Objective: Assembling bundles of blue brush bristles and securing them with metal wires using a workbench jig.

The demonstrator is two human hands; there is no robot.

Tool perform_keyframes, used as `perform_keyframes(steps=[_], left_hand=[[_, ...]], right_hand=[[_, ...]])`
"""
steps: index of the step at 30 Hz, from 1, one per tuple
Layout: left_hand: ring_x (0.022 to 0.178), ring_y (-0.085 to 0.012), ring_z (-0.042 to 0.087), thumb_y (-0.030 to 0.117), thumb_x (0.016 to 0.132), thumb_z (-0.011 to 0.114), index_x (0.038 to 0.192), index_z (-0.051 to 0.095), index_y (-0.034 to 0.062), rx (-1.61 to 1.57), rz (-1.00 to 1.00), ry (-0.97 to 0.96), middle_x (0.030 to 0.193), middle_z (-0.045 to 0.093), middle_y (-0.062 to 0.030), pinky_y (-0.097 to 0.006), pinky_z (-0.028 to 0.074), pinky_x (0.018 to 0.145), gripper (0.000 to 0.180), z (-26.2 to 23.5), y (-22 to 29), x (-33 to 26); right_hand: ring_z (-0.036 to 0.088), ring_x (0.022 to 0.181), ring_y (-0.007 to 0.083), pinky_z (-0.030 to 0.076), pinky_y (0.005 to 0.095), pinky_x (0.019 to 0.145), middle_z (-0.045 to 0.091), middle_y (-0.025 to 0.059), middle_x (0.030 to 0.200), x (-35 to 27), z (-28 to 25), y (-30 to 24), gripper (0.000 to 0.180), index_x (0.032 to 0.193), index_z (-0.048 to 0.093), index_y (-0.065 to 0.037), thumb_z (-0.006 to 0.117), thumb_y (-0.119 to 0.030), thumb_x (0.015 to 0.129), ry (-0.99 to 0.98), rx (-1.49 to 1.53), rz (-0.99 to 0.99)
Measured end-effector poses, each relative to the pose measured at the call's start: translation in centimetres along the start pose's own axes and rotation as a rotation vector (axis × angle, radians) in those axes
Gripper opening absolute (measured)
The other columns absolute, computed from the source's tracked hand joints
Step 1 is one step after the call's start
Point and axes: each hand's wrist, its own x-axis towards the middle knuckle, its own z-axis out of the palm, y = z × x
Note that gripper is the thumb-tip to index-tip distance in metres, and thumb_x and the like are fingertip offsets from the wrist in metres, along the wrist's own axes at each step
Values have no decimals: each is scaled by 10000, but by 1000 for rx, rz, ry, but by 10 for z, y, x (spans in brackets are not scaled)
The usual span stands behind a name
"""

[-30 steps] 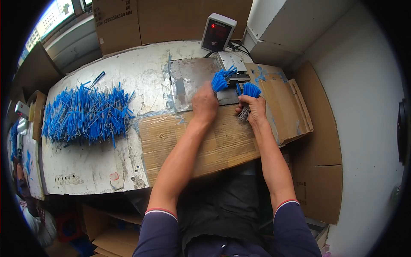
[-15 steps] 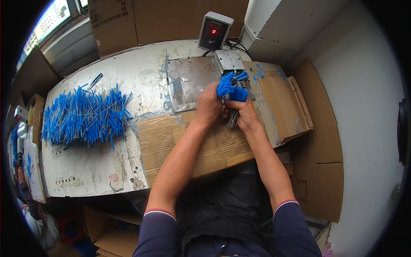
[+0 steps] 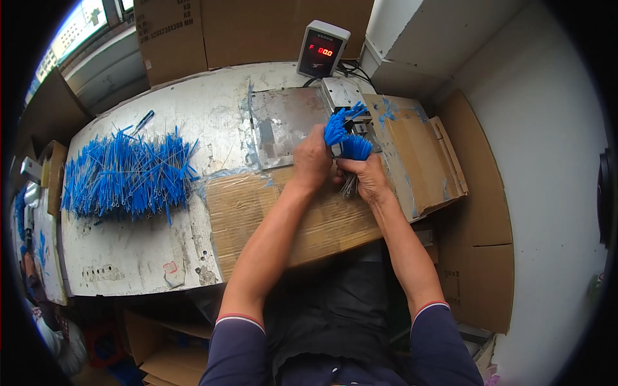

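Between the small machine and the cardboard, my left hand (image 3: 313, 158) is closed round a bundle of thin blue brushes (image 3: 335, 128), their blue ends fanning up past the fingers. Beside it, almost touching, my right hand (image 3: 369, 177) grips a second bundle of blue brushes (image 3: 355, 148). Bare wire stems (image 3: 349, 186) hang below that bundle, between the two hands. A few blue ends lean away from the left bundle toward the machine. Just beyond both bundles stands the metal machine (image 3: 344, 94), its front partly hidden by them.
A large heap of blue wire-stemmed brushes (image 3: 129, 174) covers the table's left side, with a pen (image 3: 143, 122) behind it. A counter with a red lit display (image 3: 324, 49) stands at the back. Taped cardboard (image 3: 290, 219) lies under my forearms; a carton (image 3: 428, 161) sits right.
The counter's red readout has changed from one digit to several characters. Both hands have shifted very slightly, and the loose blue ends of the left bundle have drawn closer to it.
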Motion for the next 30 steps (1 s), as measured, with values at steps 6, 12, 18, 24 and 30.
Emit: perform_keyframes(steps=[6, 12, 18, 24, 30], left_hand=[[685, -457, 653, 91, 946, 581, 1113, 557, 76, 89, -178, 105, 728, 653, -219, -549, 491, 586, 169, -1, -3, 1], [721, -458, 651, 74, 904, 643, 1107, 527, 64, 84, -183, 121, 774, 661, -223, -535, 479, 628, 234, -1, -7, 0], [724, -450, 644, 109, 945, 614, 1073, 548, 55, 112, -166, 157, 786, 654, -215, -533, 471, 637, 154, 0, -6, 1], [794, -421, 639, 68, 905, 628, 1078, 563, 57, 207, -133, 94, 845, 648, -202, -516, 483, 699, 186, 2, -11, 2], [806, -410, 617, 0, 850, 547, 960, 586, 49, 180, -26, -25, 814, 630, -193, -508, 484, 718, 126, 2, 0, 3]], right_hand=[[639, 587, 182, 597, 335, 511, 647, 95, 757, 20, -14, -2, 110, 909, 643, 50, 702, 76, 819, 258, 38, -117], [630, 542, 179, 591, 320, 447, 629, 101, 696, 43, -13, -2, 64, 813, 639, 61, 701, 74, 814, 448, -137, -143], [627, 527, 192, 604, 341, 446, 624, 110, 691, 47, -16, 1, 69, 809, 633, 60, 702, 70, 810, 465, -95, -144], [624, 525, 198, 608, 351, 456, 620, 107, 688, 49, -13, 0, 79, 835, 625, 57, 701, 71, 820, 472, -61, -130], [650, 537, 237, 608, 382, 471, 645, 137, 716, 50, -27, 1, 87, 828, 625, 61, 707, 31, 825, 439, 62, -65]])
